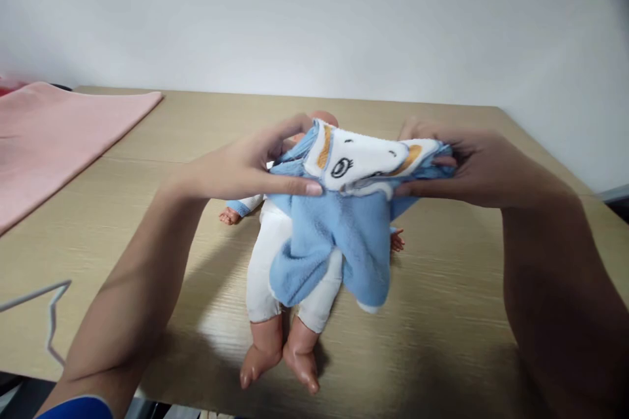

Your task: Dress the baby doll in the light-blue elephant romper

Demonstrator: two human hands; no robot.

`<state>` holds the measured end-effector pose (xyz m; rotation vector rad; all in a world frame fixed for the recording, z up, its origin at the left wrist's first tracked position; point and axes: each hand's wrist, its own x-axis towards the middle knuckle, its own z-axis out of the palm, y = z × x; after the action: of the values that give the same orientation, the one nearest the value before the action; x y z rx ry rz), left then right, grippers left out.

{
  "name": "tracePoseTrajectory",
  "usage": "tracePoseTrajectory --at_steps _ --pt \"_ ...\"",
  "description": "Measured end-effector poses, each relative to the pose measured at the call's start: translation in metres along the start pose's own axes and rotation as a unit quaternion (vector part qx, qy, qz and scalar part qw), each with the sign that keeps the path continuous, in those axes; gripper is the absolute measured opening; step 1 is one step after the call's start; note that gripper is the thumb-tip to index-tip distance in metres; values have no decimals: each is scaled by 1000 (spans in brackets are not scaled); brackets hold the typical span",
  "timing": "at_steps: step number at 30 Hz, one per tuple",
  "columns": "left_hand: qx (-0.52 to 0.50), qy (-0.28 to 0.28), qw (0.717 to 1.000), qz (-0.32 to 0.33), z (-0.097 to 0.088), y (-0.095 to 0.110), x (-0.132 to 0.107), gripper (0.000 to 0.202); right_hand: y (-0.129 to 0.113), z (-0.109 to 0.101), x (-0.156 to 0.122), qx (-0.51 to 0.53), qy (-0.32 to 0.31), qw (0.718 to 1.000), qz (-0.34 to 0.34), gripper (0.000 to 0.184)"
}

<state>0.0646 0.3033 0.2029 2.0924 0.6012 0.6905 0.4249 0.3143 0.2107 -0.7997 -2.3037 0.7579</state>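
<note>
A blue fleece doll romper (pixel 334 222) with a white embroidered animal face hangs between my two hands, its two legs dangling. My left hand (pixel 265 163) grips its left side, thumb pressed flat on the fabric. On the other side my right hand (pixel 462 167) has the bunched edge between thumb and fingers. Below and behind the garment a baby doll (pixel 270 262) in white trousers lies on its back, bare feet toward me. The romper hides most of the doll's torso and head; both small doll hands show at the sides.
The doll lies on a light wooden table (pixel 147 222). A pink cloth (pixel 63 144) is spread over the far left part. A thin white bent wire or cord (pixel 52 314) lies at the near left. A white wall (pixel 314 26) rises behind the table.
</note>
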Motion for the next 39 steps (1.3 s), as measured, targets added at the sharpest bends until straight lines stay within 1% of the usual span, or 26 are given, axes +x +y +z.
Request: tracePoseTrajectory --at_steps 2,3,5,7,9,11,12,13,14,16,17,19,20,21,22,24,25,28,31,32,34,35,37,39 --pt "46 -27 999 -8 -3 3 0 44 0 1 2 26 34 995 -85 44" --pt "67 -31 997 -6 -5 4 1 43 0 2 2 41 52 991 -120 47" --pt "87 -28 996 4 -6 4 1 38 0 2 3 67 79 984 -148 46" --pt "92 -16 995 19 -6 3 2 38 -1 3 3 70 74 985 -141 40" --pt "91 1 995 37 -5 0 2 38 -3 3 2 74 42 989 -121 39" --pt "91 28 994 54 -3 -3 2 35 -4 5 1 73 4 993 -97 35" --pt "92 45 992 66 -3 -4 2 33 -3 7 1 65 -8 994 -87 32" --pt "94 62 990 82 -2 -5 3 32 -2 9 1 48 -10 996 -77 33" --pt "96 76 988 97 -2 -6 3 32 0 13 2 22 -5 998 -66 41" --pt "100 93 983 119 -1 -6 4 33 5 19 3 -35 16 998 -44 66" --pt "101 97 982 125 -1 -6 4 35 7 22 4 -47 19 998 -29 78" --pt "100 97 982 129 -1 -4 5 36 10 27 6 -28 9 1000 10 96" --pt "95 92 982 135 -1 -3 5 36 10 28 7 -9 -6 1000 29 99" --pt "90 87 982 141 -1 -2 4 37 10 28 7 8 -24 999 42 96" --pt "85 82 983 143 -2 0 4 38 8 27 7 21 -42 998 47 89" --pt "85 75 986 124 -3 2 2 43 4 25 7 38 -57 997 31 65" --pt "90 70 988 106 -3 4 1 45 1 24 6 47 -52 997 15 55" --pt "112 36 992 53 -5 8 -2 57 -5 24 6 63 9 997 -35 38" --pt "110 16 993 45 -5 10 -2 69 -7 27 7 23 81 992 -96 22" --pt "110 19 993 49 -5 11 -2 68 -7 28 8 6 100 988 -121 20" --pt "114 31 991 62 -5 10 -1 53 -6 29 8 -18 120 981 -152 14" --pt "117 39 990 75 -5 10 0 43 -7 28 8 -29 119 981 -151 12" --pt "120 58 986 105 -4 8 1 27 -9 28 7 -57 105 985 -127 14" --pt "127 74 982 121 -3 8 2 20 -13 27 6 -80 80 986 -118 20"
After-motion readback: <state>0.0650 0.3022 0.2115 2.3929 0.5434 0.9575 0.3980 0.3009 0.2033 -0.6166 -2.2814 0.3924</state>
